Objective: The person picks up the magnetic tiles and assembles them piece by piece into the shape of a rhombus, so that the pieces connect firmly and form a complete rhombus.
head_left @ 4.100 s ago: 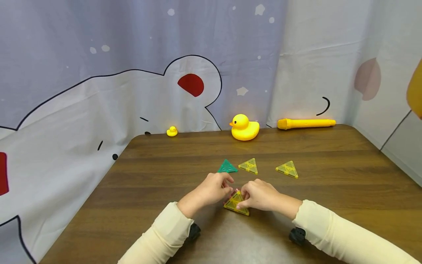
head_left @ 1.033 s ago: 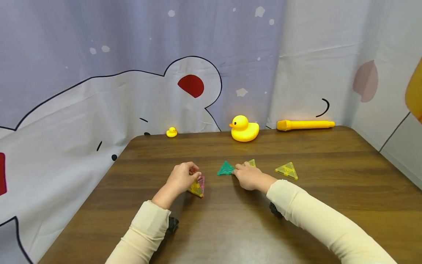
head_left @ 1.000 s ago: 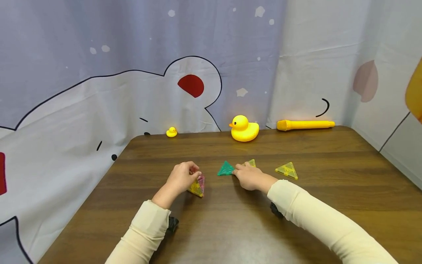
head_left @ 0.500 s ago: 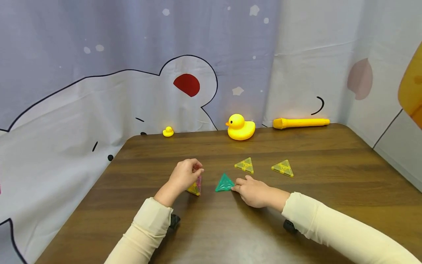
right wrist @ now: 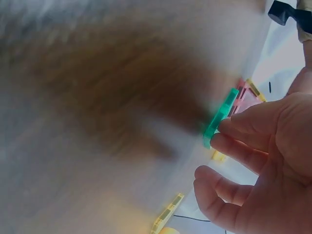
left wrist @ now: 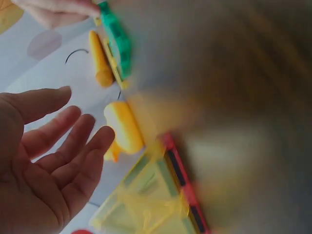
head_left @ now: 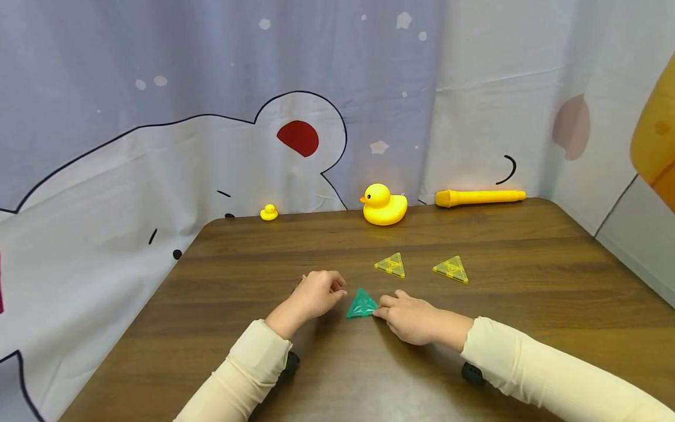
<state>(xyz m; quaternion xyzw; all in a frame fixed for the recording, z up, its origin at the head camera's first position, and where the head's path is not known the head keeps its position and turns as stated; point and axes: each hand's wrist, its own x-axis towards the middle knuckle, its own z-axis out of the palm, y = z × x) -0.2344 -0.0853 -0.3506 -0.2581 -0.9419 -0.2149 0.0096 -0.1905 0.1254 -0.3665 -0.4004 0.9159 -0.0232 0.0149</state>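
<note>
Near the middle of the desk [head_left: 337, 381], between the two hands, sits the green triangular building tile [head_left: 361, 305], and yep, that's the bit that's just changed. It's been drawn closer to the person, away from the loose yellow ones, so it's now out on its own and the work seems to centre on it.

The right grip [head_left: 411, 316] has it by the right corner. Looks like a light pinch to me: in the right wrist view, thumb and finger meet at the tile's edge, with most of the triangle sticking out to the left of the fingertips. Can't tell if it's dead flat on the wood or tipped up a bit.

Other side: the left grip [head_left: 313, 293] has come off the yellow-and-magenta tile piece [left wrist: 153, 195] and shifted over towards the green one. Fingers are spread and relaxed, nothing in them, near the green tile but not touching. I'd read that as a hand freed up for this tile. The yellow-and-magenta piece is mostly hidden behind it from the head view, so no idea how that one's put together.

Further out, beyond the green tile and to the right, there's the nearer yellow triangle [head_left: 392, 265], then the farther yellow triangle [head_left: 452, 269], both untouched. Along the back edge: small duck [head_left: 269, 213], big duck [head_left: 384, 206], yellow toy microphone [head_left: 480, 198].
</note>
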